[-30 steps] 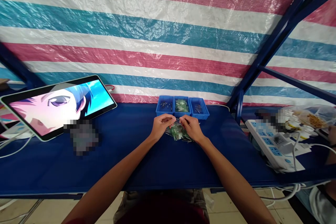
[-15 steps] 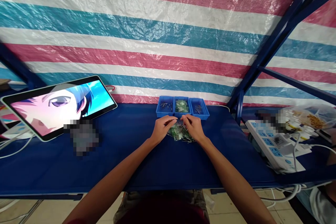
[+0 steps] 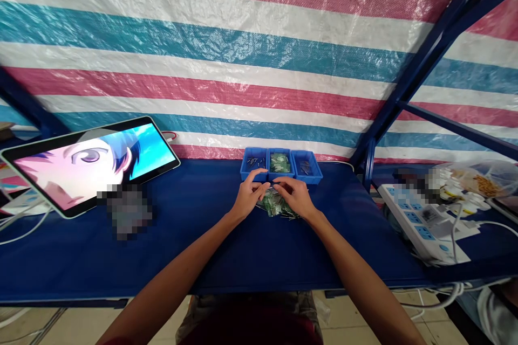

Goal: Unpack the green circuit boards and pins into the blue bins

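Over a pile of small green pieces with thin metal pins (image 3: 279,206), my two hands come together, fingertips almost meeting. My left hand (image 3: 246,195) has its index finger raised and stretched forward, while its thumb and another finger stay close together. My right hand (image 3: 298,195) is curled, with thumb and index finger bent towards the left fingertips. Whatever lies between the fingertips is too small to make out. Just beyond the hands stand three blue bins: the left bin (image 3: 244,175) and right bin (image 3: 309,178) hold thin metal pins, and the middle bin (image 3: 280,175) holds green pieces.
A tablet (image 3: 172,157) showing a cartoon leans at the left, beside a blurred-out object (image 3: 130,213). To the right lie a white power strip (image 3: 421,226), cables and a clear plastic bag (image 3: 491,178). A striped sheet (image 3: 243,54) hangs behind the blue table (image 3: 194,194).
My left index finger has lifted and stretched forward, away from the thumb. My right fingertips have shifted slightly left and down, nearer the left ones. The bins and pile stay put.
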The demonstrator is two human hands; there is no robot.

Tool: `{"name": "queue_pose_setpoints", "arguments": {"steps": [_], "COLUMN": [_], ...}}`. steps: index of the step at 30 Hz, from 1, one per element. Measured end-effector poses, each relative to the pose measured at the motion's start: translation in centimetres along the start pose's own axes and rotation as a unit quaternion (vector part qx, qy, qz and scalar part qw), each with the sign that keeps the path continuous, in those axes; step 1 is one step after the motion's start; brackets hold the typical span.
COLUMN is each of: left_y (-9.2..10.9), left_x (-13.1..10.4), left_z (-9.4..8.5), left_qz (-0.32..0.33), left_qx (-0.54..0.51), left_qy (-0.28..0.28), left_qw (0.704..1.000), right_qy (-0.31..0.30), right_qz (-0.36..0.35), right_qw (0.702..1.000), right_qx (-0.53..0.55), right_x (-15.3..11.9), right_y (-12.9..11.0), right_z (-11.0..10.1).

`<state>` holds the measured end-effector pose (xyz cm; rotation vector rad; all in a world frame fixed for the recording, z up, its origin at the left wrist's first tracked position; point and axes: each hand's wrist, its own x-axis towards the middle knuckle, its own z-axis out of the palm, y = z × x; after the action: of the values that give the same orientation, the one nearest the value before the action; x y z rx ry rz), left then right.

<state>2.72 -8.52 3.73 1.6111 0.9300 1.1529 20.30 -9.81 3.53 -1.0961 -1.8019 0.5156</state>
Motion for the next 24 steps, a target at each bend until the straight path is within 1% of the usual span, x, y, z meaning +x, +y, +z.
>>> {"name": "queue_pose_setpoints", "arguments": {"steps": [4, 6, 8, 13, 17, 24], "left_y": [0.0, -0.1, -0.2, -0.7, -1.1, -1.0], "left_x": [-0.1, -0.2, -0.1, 0.1, 0.3, 0.4], "left_z": [0.1, 0.1, 0.1, -0.1, -0.2, -0.3], "left_qz": [-0.005, 0.0, 0.012, 0.061, 0.086, 0.114], "left_qx": [0.003, 0.006, 0.009, 0.05, 0.092, 0.11], "left_qy": [-0.015, -0.016, -0.008, 0.043, 0.063, 0.084], "left_qw": [1.0, 1.0, 1.0, 0.996, 0.99, 0.984], "right_qy": [-0.033, -0.037, -0.025, 0.02, 0.026, 0.035], "right_qz": [-0.029, -0.031, -0.025, 0.001, 0.011, 0.025], "right_qw": [0.999, 0.999, 0.999, 1.0, 1.0, 0.999], "right_qx": [0.006, -0.002, -0.013, -0.019, -0.009, 0.002], "right_x": [-0.1, -0.1, -0.1, 0.1, 0.1, 0.1], "right_y": [0.2, 0.1, 0.0, -0.4, -0.6, -0.4], "right_z": [0.3, 0.3, 0.2, -0.3, -0.4, -0.4]}}
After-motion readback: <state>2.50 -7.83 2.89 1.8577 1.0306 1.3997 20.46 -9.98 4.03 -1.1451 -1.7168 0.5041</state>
